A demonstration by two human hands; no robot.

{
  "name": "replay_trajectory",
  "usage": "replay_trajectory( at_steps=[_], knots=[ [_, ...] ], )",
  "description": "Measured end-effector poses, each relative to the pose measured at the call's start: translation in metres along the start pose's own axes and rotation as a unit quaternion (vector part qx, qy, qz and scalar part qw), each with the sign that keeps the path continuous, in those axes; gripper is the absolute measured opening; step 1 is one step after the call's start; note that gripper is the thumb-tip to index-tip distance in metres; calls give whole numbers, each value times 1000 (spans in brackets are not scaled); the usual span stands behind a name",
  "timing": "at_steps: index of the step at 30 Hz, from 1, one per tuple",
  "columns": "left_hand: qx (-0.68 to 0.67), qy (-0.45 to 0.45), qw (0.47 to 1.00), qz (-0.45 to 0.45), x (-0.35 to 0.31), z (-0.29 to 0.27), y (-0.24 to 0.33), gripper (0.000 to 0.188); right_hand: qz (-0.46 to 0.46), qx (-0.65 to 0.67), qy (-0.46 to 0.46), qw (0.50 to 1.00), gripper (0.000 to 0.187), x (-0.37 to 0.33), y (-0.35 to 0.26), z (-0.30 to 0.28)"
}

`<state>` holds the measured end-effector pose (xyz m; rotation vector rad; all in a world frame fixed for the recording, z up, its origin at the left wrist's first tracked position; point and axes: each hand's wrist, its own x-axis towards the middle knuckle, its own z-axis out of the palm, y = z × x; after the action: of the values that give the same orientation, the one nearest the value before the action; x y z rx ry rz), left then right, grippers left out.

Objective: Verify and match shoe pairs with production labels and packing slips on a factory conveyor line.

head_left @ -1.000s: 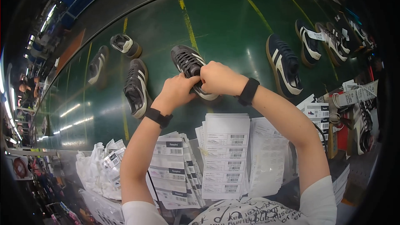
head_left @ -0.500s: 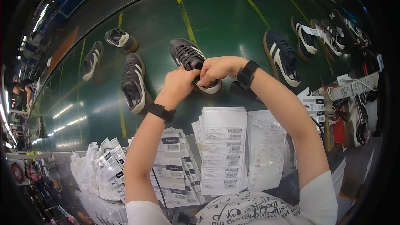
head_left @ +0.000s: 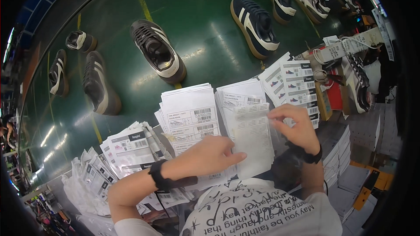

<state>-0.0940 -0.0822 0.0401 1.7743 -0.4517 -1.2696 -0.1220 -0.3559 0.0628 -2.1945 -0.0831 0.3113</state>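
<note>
The green surface [head_left: 205,30] fills the far half of the view, and on it a dark sneaker with white stripes [head_left: 158,50] lies at the centre, a navy sneaker [head_left: 255,25] to its right, and three more dark shoes [head_left: 98,83] to the far left. Stacks of white label sheets [head_left: 189,118] are spread along the near edge, with further piles at the near left [head_left: 127,144] and at the right [head_left: 297,83].

A translucent label sheet [head_left: 253,142] is held over the middle stacks. It is pressed flat by the left hand [head_left: 210,155], fingers extended on its left edge, while its top right corner is pinched by the right hand [head_left: 297,126]. For a clean peel, the sheet is best kept pinned and drawn slowly. The crowded stacks underneath could be dragged along. Boxes and laces [head_left: 345,48] clutter the right edge.
</note>
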Motion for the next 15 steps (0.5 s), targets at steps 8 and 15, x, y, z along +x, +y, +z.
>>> replay_trajectory(
  at_steps=[8,15],
  knots=[
    [49,156,986,17,22,72,-11,53,-85,-67,90,990,41,-45,36,56],
    [361,302,874,124,38,83,-16,72,-234,-270,90,930,40,-31,52,76]
  ],
)
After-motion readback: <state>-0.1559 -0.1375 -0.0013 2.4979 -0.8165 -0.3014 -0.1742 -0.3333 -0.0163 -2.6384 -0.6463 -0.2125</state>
